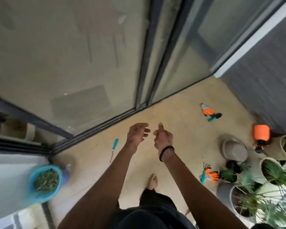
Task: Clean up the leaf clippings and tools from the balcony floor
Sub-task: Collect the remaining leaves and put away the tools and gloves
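Note:
I stand on the tan balcony floor. My left hand and my right hand hang in front of me, close together, fingers loosely curled and holding nothing. A teal-handled tool lies on the floor to the left of my left hand. Far right on the floor lies an orange glove with a teal tool. Another orange glove with a small rake lies by the plant pots. A blue bowl full of green leaf clippings sits on a white surface at the left.
Glass sliding doors run along the far side. An orange sprayer, a grey hat and several potted plants crowd the right side. My bare foot is on the floor below my hands.

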Available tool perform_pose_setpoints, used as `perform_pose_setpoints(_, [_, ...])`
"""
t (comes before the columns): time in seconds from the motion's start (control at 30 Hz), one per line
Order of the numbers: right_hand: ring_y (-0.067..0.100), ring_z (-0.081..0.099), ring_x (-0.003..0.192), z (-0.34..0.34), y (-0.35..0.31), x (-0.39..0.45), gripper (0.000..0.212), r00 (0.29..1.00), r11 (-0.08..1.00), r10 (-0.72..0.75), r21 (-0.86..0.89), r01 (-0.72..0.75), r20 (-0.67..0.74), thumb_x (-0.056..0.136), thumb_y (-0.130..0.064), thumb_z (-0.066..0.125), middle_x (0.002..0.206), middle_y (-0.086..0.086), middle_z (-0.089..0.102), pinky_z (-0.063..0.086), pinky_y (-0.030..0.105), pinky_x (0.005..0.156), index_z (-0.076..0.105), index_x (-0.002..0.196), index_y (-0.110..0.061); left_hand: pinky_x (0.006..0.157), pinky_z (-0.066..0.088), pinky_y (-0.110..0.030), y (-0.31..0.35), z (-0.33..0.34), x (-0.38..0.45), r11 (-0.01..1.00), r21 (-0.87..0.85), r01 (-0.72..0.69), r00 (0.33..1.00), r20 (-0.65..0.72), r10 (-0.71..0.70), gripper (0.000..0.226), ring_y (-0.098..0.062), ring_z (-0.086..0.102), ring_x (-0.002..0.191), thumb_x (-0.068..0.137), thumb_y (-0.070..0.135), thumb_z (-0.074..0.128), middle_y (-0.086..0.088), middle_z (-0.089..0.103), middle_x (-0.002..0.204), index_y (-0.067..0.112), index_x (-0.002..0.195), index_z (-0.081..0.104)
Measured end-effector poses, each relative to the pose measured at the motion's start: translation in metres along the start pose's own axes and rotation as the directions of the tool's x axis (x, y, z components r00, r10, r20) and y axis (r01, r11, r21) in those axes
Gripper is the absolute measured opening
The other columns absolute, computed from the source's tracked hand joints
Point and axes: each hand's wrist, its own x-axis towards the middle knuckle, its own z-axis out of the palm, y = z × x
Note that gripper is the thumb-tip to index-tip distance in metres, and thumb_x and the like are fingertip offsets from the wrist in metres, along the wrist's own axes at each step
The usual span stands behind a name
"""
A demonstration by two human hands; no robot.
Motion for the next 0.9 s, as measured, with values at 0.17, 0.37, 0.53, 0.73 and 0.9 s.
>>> perform_pose_setpoints(0.17, [0.016, 0.03, 0.036, -0.15, -0.054, 0.063, 0.055, 0.979, 0.987, -0.011, 0.155, 0.043, -0.204, 0.1, -0.05, 0.054, 0.043, 0.001, 0.036, 0.024, 0.022, 0.041, 0.057, 0.061, -0.011, 0.074, 0.048, -0.03, 0.033, 0.156, 0.015, 0.984, 0.168, -0.062, 0.986, 0.166, 0.033, 0.018, -0.016, 0.066, 0.077, 0.1, 0.029, 0.056, -0.002, 0.078, 0.095, 0.024, 0.102, 0.074])
perform_pose_setpoints(0.37, [0.017, 0.031, 0.037, -0.267, -0.083, 0.122, 0.053, 0.903, 0.943, 0.096, 0.33, 0.053, -0.419, 0.1, -0.05, 0.052, 0.042, 0.0, 0.036, 0.024, 0.022, 0.044, 0.056, 0.066, -0.009, 0.07, 0.045, -0.028, 0.049, 0.313, 0.025, 0.943, 0.326, -0.068, 0.949, 0.314, -0.04, 0.013, -0.018, 0.064, 0.073, 0.095, 0.029, 0.06, -0.001, 0.076, 0.086, 0.026, 0.089, 0.071])
perform_pose_setpoints(0.53, [0.017, 0.033, 0.041, -0.305, -0.096, 0.155, 0.049, 0.814, 0.874, 0.219, 0.478, 0.081, -0.538, 0.099, -0.047, 0.055, 0.044, -0.001, 0.039, 0.026, 0.022, 0.044, 0.056, 0.065, -0.011, 0.07, 0.047, -0.029, 0.053, 0.399, 0.046, 0.895, 0.427, -0.129, 0.889, 0.449, -0.086, 0.013, -0.014, 0.068, 0.071, 0.092, 0.033, 0.062, 0.002, 0.079, 0.084, 0.026, 0.091, 0.073])
perform_pose_setpoints(0.73, [0.025, 0.045, 0.052, -0.328, -0.094, 0.21, 0.057, 0.637, 0.919, 0.307, 0.395, -0.004, -0.708, 0.085, -0.061, 0.061, 0.053, 0.011, 0.043, 0.046, 0.041, 0.053, 0.048, 0.056, -0.014, 0.061, 0.047, -0.026, 0.069, 0.454, 0.115, 0.827, 0.526, -0.199, 0.902, 0.428, -0.055, 0.017, -0.017, 0.057, 0.056, 0.083, 0.039, 0.071, -0.003, 0.071, 0.068, 0.022, 0.082, 0.072])
perform_pose_setpoints(0.9, [0.025, 0.045, 0.055, -0.353, -0.133, 0.24, 0.045, 0.533, 0.94, 0.339, 0.261, -0.219, -0.775, 0.091, -0.026, 0.068, 0.051, 0.007, 0.047, 0.034, 0.034, 0.059, 0.05, 0.055, -0.006, 0.067, 0.046, -0.023, 0.102, 0.482, 0.173, 0.567, 0.748, -0.344, 0.881, 0.467, -0.081, 0.013, -0.013, 0.064, 0.075, 0.09, 0.041, 0.067, 0.007, 0.073, 0.088, 0.03, 0.084, 0.07])
